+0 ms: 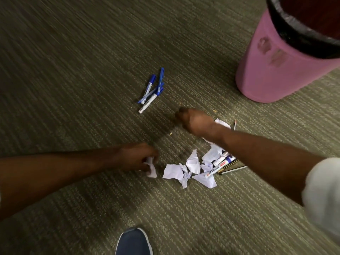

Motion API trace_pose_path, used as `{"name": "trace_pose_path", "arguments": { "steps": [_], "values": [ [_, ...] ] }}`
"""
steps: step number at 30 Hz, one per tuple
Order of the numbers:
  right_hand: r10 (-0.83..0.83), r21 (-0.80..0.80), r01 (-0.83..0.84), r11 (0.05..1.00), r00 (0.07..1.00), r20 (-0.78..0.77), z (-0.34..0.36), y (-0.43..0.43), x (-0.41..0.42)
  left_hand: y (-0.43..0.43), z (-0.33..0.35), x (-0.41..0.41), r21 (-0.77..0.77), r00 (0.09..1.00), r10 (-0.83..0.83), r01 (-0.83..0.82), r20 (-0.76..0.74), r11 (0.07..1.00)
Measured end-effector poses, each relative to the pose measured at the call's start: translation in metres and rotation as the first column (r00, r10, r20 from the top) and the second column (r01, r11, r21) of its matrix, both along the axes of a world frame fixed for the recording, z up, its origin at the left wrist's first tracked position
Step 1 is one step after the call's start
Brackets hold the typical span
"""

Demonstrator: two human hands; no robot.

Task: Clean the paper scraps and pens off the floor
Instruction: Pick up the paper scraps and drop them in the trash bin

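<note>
A ribbed olive-green carpet floor [73, 61] fills the view. At upper right stands a tall pink plastic bin [272, 67] with a black liner folded over its rim. Below it and to the left, a loose pile of crumpled white paper scraps [191, 166] lies on the carpet, with white whiteboard markers [219, 165] and thin pencils [232, 169] mixed in at its right edge. Well apart, further up the carpet, sits a cluster of blue-capped pens and markers [151, 90]. A dark blue shoe [134, 242] shows at the bottom edge.

The right hand [195, 122] hovers above the pile's far end, fingers curled inward; whether it holds anything I cannot tell. The left hand [139, 157] has its fingers pinched on 1 small crumpled white paper scrap [151, 169] just left of the pile.
</note>
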State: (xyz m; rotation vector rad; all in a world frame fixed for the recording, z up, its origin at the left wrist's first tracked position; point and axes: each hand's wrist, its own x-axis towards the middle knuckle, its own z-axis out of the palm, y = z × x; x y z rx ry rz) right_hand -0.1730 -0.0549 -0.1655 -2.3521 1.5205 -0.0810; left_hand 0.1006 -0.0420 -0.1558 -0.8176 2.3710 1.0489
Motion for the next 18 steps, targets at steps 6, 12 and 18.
{"name": "trace_pose_path", "arguments": {
  "steps": [6, 12, 18],
  "values": [
    [-0.029, 0.173, 0.077, 0.982, 0.965, -0.26, 0.024, -0.023, -0.058, 0.036, 0.005, -0.066, 0.068, 0.982, 0.189, -0.19, 0.008, 0.98],
    [0.067, 0.283, 0.039, 0.958, 0.933, -0.355, 0.005, 0.011, -0.064, 0.061, -0.004, -0.091, -0.062, 0.985, 0.06, -0.051, 0.16, 0.997],
    [0.06, 0.203, 0.004, 0.979, 0.949, -0.309, -0.003, 0.026, -0.06, 0.052, -0.001, -0.08, -0.083, 0.99, 0.087, -0.078, 0.107, 0.993]
  ]
}}
